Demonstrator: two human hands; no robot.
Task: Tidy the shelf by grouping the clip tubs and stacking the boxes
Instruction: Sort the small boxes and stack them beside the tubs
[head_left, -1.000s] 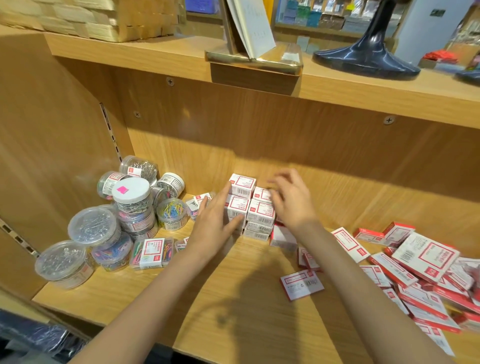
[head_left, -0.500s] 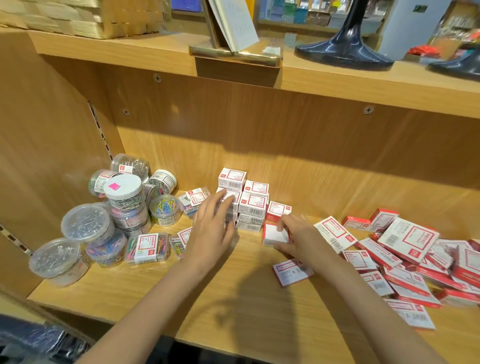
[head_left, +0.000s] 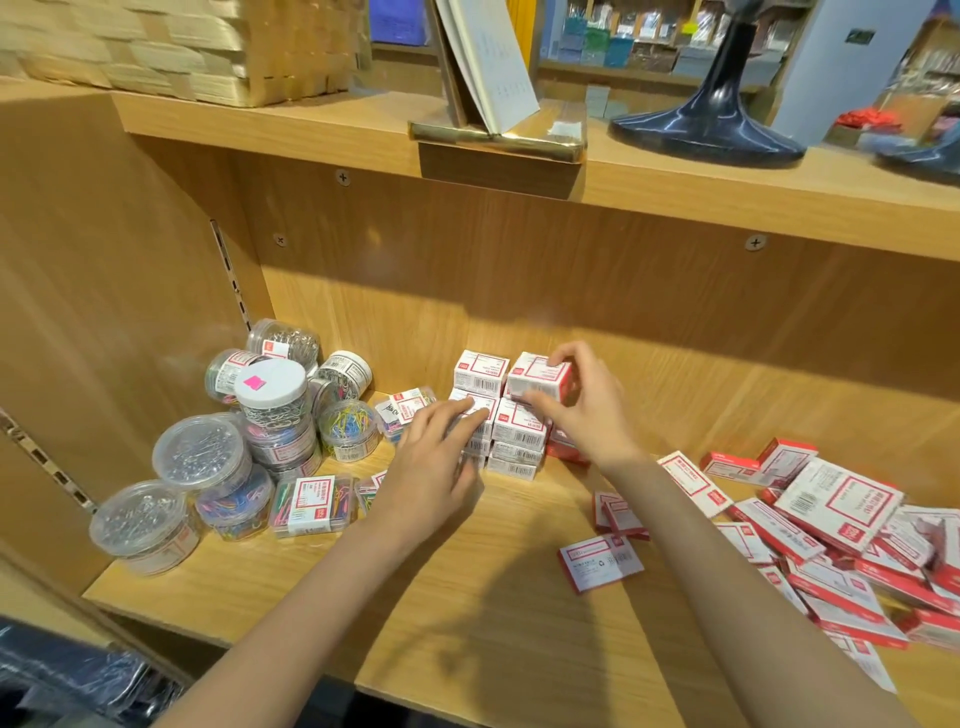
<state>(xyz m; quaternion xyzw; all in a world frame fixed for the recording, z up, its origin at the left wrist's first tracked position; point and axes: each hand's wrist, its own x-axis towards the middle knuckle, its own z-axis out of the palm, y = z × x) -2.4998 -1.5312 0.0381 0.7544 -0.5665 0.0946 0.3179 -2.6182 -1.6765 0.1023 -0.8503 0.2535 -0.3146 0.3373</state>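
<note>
Two columns of small white-and-red boxes (head_left: 480, 374) stand stacked against the shelf's back wall. My right hand (head_left: 587, 410) grips one small box (head_left: 537, 376) at the top of the right column. My left hand (head_left: 441, 462) rests with straight fingers against the front of the left column. Clear round clip tubs (head_left: 270, 395) are clustered at the left, some stacked, holding silver or coloured clips. Flat clear clip cases (head_left: 311, 504) lie in front of them.
A loose heap of red-and-white boxes (head_left: 836, 525) covers the right of the wooden shelf (head_left: 467, 613). Two single boxes (head_left: 600, 561) lie near the middle. On the shelf above sit a woven basket (head_left: 182, 47), a book stand (head_left: 498, 130) and a dark lamp base (head_left: 711, 130).
My right hand picked a small box up from the shelf floor and carried it up onto the right column. The left hand stayed against the stack.
</note>
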